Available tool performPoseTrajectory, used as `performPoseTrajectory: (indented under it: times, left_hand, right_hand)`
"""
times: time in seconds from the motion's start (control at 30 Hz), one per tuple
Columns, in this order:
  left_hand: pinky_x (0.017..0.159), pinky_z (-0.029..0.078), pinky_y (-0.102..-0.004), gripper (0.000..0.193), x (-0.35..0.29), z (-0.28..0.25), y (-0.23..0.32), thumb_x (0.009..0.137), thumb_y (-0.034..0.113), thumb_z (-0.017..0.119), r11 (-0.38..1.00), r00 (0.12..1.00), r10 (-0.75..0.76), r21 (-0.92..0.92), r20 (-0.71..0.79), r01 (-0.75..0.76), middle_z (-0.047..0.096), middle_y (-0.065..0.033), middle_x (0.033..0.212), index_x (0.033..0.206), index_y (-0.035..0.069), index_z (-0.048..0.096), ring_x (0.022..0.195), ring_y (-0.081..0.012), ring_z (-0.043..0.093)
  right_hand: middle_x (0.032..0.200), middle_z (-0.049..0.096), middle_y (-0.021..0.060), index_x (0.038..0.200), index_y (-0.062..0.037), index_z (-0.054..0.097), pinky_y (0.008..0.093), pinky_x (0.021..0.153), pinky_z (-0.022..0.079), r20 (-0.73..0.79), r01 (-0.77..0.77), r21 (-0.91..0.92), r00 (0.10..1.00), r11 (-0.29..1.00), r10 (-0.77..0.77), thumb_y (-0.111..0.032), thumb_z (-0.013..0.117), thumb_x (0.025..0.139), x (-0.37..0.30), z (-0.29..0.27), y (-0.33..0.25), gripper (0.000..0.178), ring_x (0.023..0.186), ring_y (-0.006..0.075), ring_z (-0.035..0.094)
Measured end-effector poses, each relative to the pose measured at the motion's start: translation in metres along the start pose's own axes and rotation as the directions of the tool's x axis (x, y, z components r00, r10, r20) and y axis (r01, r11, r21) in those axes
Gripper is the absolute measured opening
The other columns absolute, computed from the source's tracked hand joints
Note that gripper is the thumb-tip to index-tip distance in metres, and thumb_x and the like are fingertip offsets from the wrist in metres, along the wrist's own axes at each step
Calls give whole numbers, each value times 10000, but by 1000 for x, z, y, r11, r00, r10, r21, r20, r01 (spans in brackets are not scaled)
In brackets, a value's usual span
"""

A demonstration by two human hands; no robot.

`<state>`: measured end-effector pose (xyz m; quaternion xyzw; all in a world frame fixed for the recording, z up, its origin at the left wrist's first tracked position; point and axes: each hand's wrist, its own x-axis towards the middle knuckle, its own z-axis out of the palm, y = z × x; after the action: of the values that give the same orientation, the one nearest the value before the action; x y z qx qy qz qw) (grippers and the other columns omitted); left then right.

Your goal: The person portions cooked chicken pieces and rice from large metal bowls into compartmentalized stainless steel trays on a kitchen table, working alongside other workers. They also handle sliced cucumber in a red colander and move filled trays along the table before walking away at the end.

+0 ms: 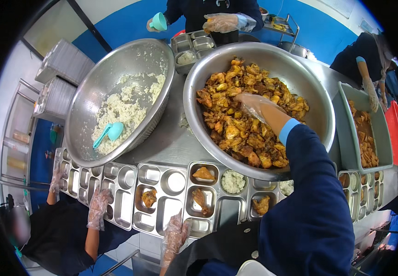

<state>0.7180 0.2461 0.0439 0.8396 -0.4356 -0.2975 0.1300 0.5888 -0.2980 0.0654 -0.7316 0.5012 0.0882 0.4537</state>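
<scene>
Right hand (256, 106), gloved: fingers partly curled among chicken pieces (233, 133) inside the steel bowl (324, 133); fingertips buried, grip cannot be told. Left hand (176, 234), gloved: fingers loosely extended at the edge of the compartment trays (167, 206), apparently steadying; hold unclear. Trays: along the bowl's near side, presumably for short reach; partly covered by the right sleeve (311, 184). Rice basin (150, 124): left of the bowl.

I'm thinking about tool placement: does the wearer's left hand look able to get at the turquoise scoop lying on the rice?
Probably, with a stretch: the left hand is at the steel trays, and the bowl's near rim lies between, but the bowl is open and the scoop uncovered.
</scene>
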Motion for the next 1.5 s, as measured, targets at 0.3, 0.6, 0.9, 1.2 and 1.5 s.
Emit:
performPoseTrajectory:
  times: [0.3,0.6,0.9,1.2,1.5]
  left_hand:
    - [960,509,-539,604,1,3,-7,983,281,648,1000,1000,12,3,-9,-12,610,-283,1256,1517,58,474,1135,-478,611]
    - [955,500,-550,584,1,-2,-1,996,249,622,1000,1000,-11,-21,21,12,598,-281,1263,1524,58,460,1121,-482,607]
    - [947,497,-570,538,3,13,-15,984,287,628,999,999,24,-26,-41,-25,604,-282,1231,1445,33,515,1120,-492,600]
    - [984,491,-563,602,2,10,-11,986,291,616,999,1000,18,-45,-4,-18,590,-287,1275,1517,54,462,1166,-490,588]
    - [978,494,-569,593,5,7,-5,993,321,622,999,998,-46,-17,37,47,595,-288,1259,1500,50,477,1145,-499,598]
  right_hand:
    - [1640,402,155,1636,-278,316,459,1228,387,184,339,-276,937,900,-296,90,503,906,-8,9,4,839,1455,313,463]
    - [1511,567,170,1668,-368,182,461,1111,509,86,482,-588,835,650,-543,-46,818,841,-39,-13,-16,1092,1320,348,613]
    - [1483,531,213,1355,44,618,466,967,589,-25,303,643,927,704,-375,-299,745,940,-112,-41,36,554,1308,301,550]
    - [980,690,72,1128,-79,734,364,761,498,-66,180,-8,982,984,-180,-309,775,830,-139,-63,55,379,910,196,641]
    - [966,733,196,1104,-72,759,472,806,556,-185,76,-395,970,915,-160,-387,712,890,-36,-51,45,385,864,340,687]
